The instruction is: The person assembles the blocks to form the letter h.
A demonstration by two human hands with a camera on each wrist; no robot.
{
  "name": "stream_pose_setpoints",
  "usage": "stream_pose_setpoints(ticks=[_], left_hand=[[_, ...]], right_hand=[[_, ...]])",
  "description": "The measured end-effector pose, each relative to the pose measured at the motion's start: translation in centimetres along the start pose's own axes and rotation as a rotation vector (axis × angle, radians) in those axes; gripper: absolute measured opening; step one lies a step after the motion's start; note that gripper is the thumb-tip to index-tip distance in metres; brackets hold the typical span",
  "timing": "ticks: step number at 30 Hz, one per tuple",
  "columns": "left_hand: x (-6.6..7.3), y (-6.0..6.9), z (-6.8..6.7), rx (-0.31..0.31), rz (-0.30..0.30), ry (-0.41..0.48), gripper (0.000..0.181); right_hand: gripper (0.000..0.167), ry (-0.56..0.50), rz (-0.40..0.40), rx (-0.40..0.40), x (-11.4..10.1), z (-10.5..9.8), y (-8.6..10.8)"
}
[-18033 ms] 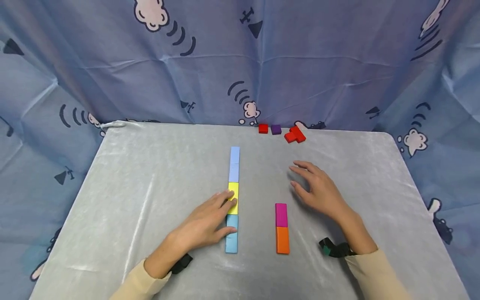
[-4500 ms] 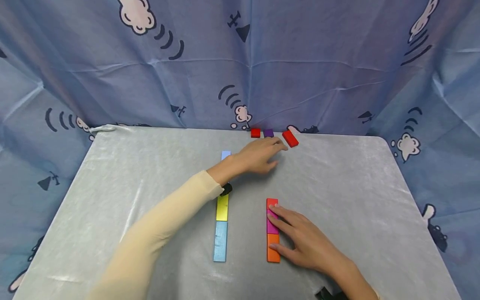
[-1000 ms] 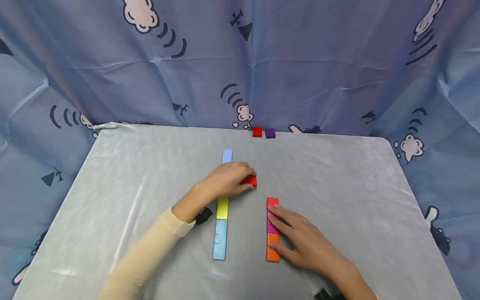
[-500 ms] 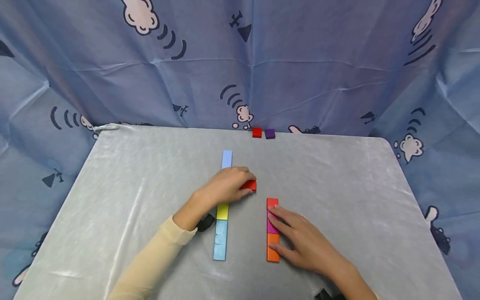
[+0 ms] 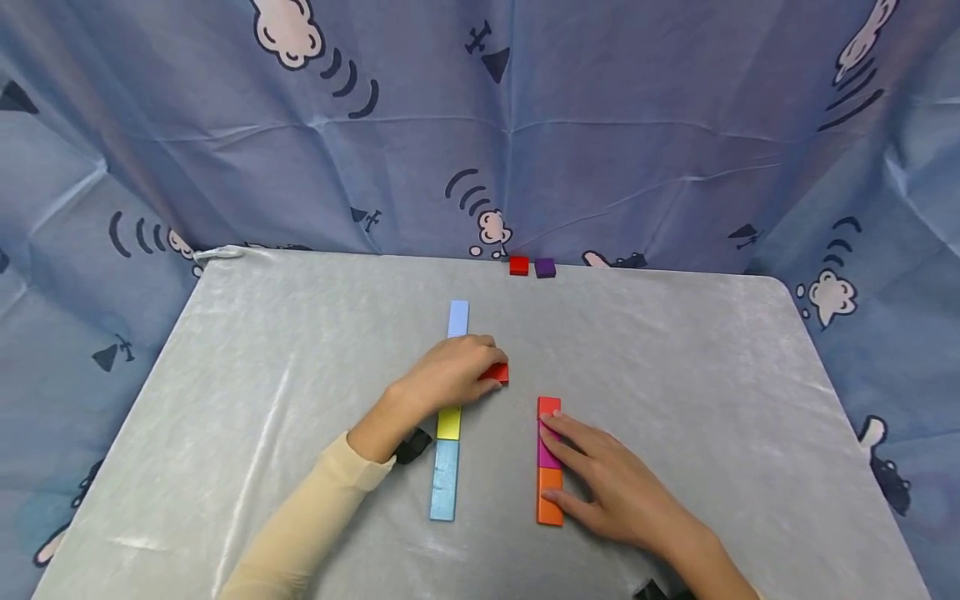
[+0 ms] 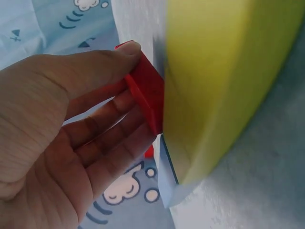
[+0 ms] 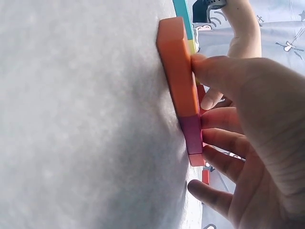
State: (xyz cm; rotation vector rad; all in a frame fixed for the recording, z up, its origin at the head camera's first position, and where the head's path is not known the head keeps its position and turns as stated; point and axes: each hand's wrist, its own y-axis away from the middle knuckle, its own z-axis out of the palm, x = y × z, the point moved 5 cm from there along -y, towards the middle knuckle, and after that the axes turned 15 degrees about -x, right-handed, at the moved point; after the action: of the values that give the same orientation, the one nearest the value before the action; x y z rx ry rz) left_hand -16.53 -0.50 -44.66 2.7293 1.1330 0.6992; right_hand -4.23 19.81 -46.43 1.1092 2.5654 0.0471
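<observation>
My left hand [image 5: 446,375] pinches a red block [image 5: 499,373] between thumb and fingers, above the grey cloth. In the left wrist view this red block [image 6: 148,95] is tilted close to the yellow block [image 6: 205,86]. Below the left hand runs a row of a periwinkle block [image 5: 458,318], a yellow block [image 5: 449,423] and a light blue block [image 5: 444,481]; the hand hides part of it. My right hand [image 5: 618,487] rests with fairly straight fingers on a second row: a red block [image 5: 548,406], a magenta block [image 5: 546,446] and an orange block [image 5: 550,497].
At the table's back edge lie a small red block [image 5: 519,266] and a purple block [image 5: 545,267]. A grey cloth [image 5: 675,358] covers the table. Behind it hangs a blue patterned curtain [image 5: 615,150].
A red block has joined the right row's far end since the oldest frame. My left hand has brought another red block from the back. Over the last second it shifts slightly nearer; the right stays.
</observation>
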Motion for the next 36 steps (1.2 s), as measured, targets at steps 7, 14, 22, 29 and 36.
stream_pose_setpoints(ticks=[7, 14, 22, 29, 36], left_hand=[[0.2, -0.07, 0.39, -0.009, 0.017, -0.037, 0.016], [-0.19, 0.18, 0.4, -0.002, -0.001, -0.021, 0.017], [-0.36, 0.02, 0.55, -0.003, -0.013, -0.027, 0.013], [-0.08, -0.34, 0.64, -0.004, -0.011, -0.038, 0.014], [-0.16, -0.03, 0.63, 0.003, -0.012, -0.039, 0.016]], right_hand=[[0.073, 0.012, -0.011, 0.016, -0.11, -0.05, -0.09], [0.073, 0.008, -0.01, 0.008, -0.18, -0.02, -0.32], [0.073, 0.022, -0.019, 0.015, -0.03, -0.14, -0.33], [0.074, 0.004, 0.005, -0.002, 0.25, -0.13, 0.0], [0.075, -0.03, 0.018, -0.036, 0.31, 0.15, -0.2]])
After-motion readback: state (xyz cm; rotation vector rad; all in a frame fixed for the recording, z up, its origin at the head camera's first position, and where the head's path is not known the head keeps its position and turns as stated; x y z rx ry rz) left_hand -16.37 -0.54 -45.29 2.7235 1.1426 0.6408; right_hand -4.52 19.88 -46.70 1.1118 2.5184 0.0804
